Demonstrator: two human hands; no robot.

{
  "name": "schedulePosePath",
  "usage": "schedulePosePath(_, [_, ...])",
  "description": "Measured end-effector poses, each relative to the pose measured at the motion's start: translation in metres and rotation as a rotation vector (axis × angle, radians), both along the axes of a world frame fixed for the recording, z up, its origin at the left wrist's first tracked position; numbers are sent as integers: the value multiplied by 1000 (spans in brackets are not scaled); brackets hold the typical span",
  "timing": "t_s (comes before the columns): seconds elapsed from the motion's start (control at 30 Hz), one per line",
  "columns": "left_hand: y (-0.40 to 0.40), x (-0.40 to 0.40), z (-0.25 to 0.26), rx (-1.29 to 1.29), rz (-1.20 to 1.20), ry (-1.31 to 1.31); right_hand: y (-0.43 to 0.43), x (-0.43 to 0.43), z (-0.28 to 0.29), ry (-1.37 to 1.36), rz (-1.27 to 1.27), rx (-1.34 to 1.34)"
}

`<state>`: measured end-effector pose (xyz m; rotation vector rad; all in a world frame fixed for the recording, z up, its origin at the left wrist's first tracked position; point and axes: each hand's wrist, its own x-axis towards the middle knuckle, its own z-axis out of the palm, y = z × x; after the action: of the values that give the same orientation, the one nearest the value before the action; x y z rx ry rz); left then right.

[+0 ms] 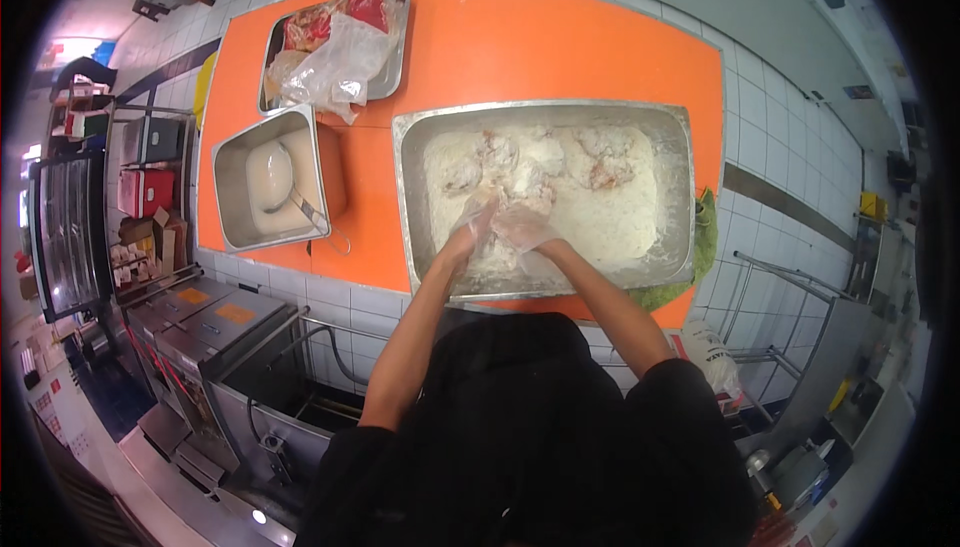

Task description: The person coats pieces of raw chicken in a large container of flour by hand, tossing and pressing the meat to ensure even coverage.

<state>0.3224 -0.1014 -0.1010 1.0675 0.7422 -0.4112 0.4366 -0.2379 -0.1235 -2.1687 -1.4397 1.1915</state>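
Note:
A large rectangular steel pan [675, 194] stands before me with a layer of flour [600, 228] in it. Several flour-coated pieces, which look like raw chicken [497, 151], lie in its upper part; two reddish ones [609, 172] are at the upper right. Both my hands are in clear plastic gloves, low in the pan and left of its centre. My left hand [474, 223] and my right hand [523, 226] are close together at a floury piece [531, 191]. Flour and glove film hide the fingertips, so whether either hand grips it is unclear.
On the orange table [480, 44], left of the pan, a deep steel container [225, 194] holds pale liquid and a ladle [271, 172]. Behind it is a steel tray [401, 59] with plastic bags [341, 63]. A green cloth [703, 247] lies by the pan's right corner. Steel fryers [217, 314] stand lower left.

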Motion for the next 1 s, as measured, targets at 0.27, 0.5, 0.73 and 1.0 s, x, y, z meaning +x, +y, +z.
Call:
schedulePosePath(0.27, [40,4,44,803,-240,-136,-85,56,60,-242,-246,-68])
schedulePosePath(0.5, [49,64,-29,889,-278,-206,-47,99,53,-370,-473,60])
schedulePosePath(0.73, [12,85,-52,787,-181,-109,14,83,12,-220,-384,-170])
schedulePosePath(1.0, [-11,93,-3,-180,6,-32,-50,77,63,678,-1173,135])
